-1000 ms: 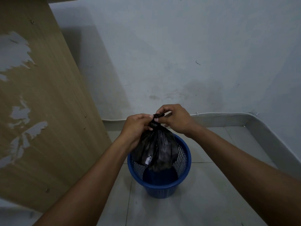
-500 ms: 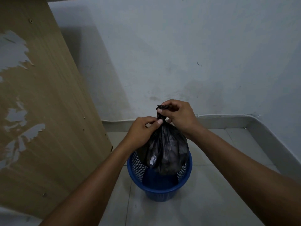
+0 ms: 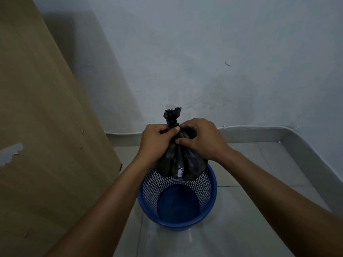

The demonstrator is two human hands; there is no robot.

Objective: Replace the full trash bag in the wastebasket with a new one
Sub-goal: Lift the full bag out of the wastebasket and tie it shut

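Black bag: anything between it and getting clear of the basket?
Nothing visible. Both hands, left and right, pinch the bag's neck under the knot. Its bottom hangs at the rim of the basket, at the far side, with open space above and bare floor around.

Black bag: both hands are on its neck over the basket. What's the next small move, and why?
Probably carry the black bag sideways and set it down. Left hand and right hand grip its twisted neck, it hangs above the blue basket's rim, and the basket looks bare inside.
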